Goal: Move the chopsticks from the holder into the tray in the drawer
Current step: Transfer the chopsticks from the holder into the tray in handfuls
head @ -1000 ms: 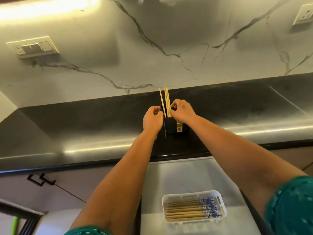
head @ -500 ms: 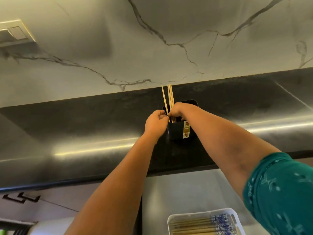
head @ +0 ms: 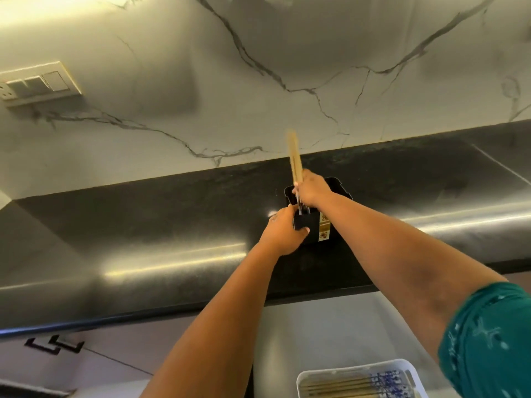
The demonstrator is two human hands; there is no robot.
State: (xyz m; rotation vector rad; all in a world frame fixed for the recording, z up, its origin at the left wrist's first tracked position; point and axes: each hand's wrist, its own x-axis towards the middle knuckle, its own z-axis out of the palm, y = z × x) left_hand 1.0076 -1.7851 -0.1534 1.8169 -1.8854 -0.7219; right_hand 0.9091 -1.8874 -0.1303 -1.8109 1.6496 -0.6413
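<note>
A black square holder [head: 336,188] with a small label stands on the dark countertop [head: 143,225]. My right hand [head: 311,188] is closed around a bunch of wooden chopsticks [head: 295,159], lifted partly out of the holder, blurred and pointing up. My left hand [head: 283,231] grips the holder's near left corner. At the bottom edge, a white tray [head: 303,377] lies in the open drawer and holds several chopsticks [head: 353,386] with blue-patterned ends, laid sideways.
A marbled white wall [head: 258,67] rises behind the counter, with a switch plate [head: 37,84] at the left. The pale drawer floor [head: 316,326] shows below the counter edge. Black cabinet handles [head: 54,344] sit at the lower left.
My right hand has gathered the chopsticks and raised them out of the holder. My left hand has dropped from the chopsticks to grip the holder's side. The camera has tilted up slightly.
</note>
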